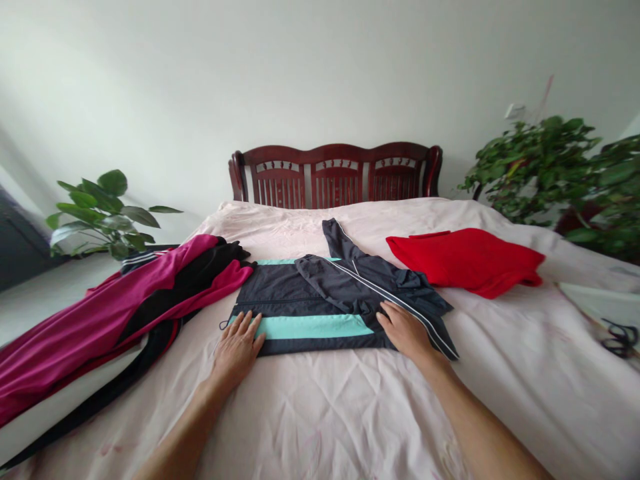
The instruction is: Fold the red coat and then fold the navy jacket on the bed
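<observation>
The left hand point(237, 350) and right hand point(404, 331) lie open and ungrasping, pressing flat on a dark navy track jacket point(280, 293), apparently to keep its folds smooth on the pale pink bedsheet point(310, 413), between a magenta garment point(120, 300) and a red garment point(465, 260).

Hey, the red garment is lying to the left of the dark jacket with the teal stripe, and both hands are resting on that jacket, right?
Not quite. The red garment lies to the right of the dark jacket, not the left, as the head view shows. The rest holds: the left hand and the right hand are both resting on that jacket.
</observation>
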Demonstrator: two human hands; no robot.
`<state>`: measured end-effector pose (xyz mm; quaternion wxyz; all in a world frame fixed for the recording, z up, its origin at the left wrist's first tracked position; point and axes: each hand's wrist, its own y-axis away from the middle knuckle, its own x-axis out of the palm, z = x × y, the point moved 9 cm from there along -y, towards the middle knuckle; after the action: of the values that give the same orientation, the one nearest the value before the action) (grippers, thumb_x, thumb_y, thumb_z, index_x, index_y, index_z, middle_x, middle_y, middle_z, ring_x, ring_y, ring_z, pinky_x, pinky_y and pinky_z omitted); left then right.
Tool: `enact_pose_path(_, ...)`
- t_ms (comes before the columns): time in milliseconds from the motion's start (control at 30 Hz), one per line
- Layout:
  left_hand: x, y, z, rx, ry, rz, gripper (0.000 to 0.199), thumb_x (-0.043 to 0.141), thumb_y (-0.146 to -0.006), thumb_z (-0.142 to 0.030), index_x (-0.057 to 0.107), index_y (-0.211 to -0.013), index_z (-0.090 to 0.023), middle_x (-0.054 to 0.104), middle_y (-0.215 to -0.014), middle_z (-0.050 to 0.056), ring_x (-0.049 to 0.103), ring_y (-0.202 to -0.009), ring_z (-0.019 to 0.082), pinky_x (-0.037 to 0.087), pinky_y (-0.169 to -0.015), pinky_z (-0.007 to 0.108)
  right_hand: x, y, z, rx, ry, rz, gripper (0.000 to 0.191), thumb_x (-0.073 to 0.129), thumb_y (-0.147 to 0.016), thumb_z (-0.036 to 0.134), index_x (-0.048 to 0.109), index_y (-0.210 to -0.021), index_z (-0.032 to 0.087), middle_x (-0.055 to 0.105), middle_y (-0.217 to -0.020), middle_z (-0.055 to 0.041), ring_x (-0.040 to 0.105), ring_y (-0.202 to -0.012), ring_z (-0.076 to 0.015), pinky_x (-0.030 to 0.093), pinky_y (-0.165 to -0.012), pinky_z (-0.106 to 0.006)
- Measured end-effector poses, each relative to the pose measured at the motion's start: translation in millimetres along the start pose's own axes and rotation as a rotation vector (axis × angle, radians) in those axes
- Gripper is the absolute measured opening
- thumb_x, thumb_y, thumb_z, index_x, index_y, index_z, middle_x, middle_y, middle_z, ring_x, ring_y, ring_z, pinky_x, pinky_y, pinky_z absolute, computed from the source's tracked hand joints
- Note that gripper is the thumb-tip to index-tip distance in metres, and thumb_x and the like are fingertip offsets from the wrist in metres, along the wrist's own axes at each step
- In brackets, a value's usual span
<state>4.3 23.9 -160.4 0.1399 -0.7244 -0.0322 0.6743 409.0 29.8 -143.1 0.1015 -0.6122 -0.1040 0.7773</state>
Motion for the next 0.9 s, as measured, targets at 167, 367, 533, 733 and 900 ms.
enact_pose_path(167,-1.8,-0.2,3.6,0.007,0.038,-0.004,0.050,0.045,-0.097,-0.038,0.053,-0.143,-0.020,0.050,-0.150,0.010,0.037,-0.144,0.031,0.032,-0.117,0.047,-11.0,-11.2,-14.5,0.161,-0.259,0.064,0.041,0.044,-0.091,0.035,0.069,-0.121,0.022,0.072,-0.120,-0.0070,0.067,-0.110,-0.0255,0.052,-0.094,-0.037)
enact_pose_path(367,-22.5,1.8,-49.5,0.211,0.244,-0.086,0.044,0.041,-0.099,-0.029,0.057,-0.139,-0.021,0.053,-0.149,0.007,0.040,-0.143,0.028,0.037,-0.116,0.047,-25.5,-66.1,-6.8,0.190,-0.304,0.076,0.031,0.050,-0.092,0.031,0.073,-0.111,0.023,0.074,-0.113,-0.0079,0.068,-0.107,-0.0267,0.051,-0.091,-0.036)
enact_pose_path(533,-40.4,9.2,-157.7,0.538,0.429,0.024,0.044,0.043,-0.100,-0.030,0.052,-0.142,-0.027,0.053,-0.149,0.004,0.039,-0.144,0.024,0.038,-0.116,0.045,-8.7,-116.4,11.1,0.170,-0.376,0.109,0.033,0.059,-0.095,0.037,0.063,-0.121,0.018,0.066,-0.121,-0.0095,0.064,-0.106,-0.0233,0.053,-0.092,-0.042)
enact_pose_path(733,-29.4,6.8,-236.5,0.753,0.426,0.150,0.057,0.043,-0.099,-0.046,0.035,-0.152,-0.027,0.036,-0.160,0.009,0.027,-0.149,0.031,0.030,-0.119,0.054,5.2,-130.6,18.3,0.224,-0.553,0.014,0.038,0.061,-0.094,0.038,0.058,-0.126,0.018,0.060,-0.126,-0.0090,0.062,-0.107,-0.0231,0.055,-0.089,-0.044)
enact_pose_path(900,-1.2,0.9,-243.3,0.712,0.384,0.182,0.066,0.034,-0.097,-0.061,0.033,-0.154,-0.028,0.025,-0.163,0.015,0.022,-0.150,0.034,0.024,-0.120,0.056,-6.1,-138.4,-2.3,0.284,-0.725,-0.123,0.038,0.061,-0.094,0.040,0.059,-0.125,0.017,0.060,-0.125,-0.0076,0.062,-0.107,-0.0249,0.055,-0.089,-0.044)
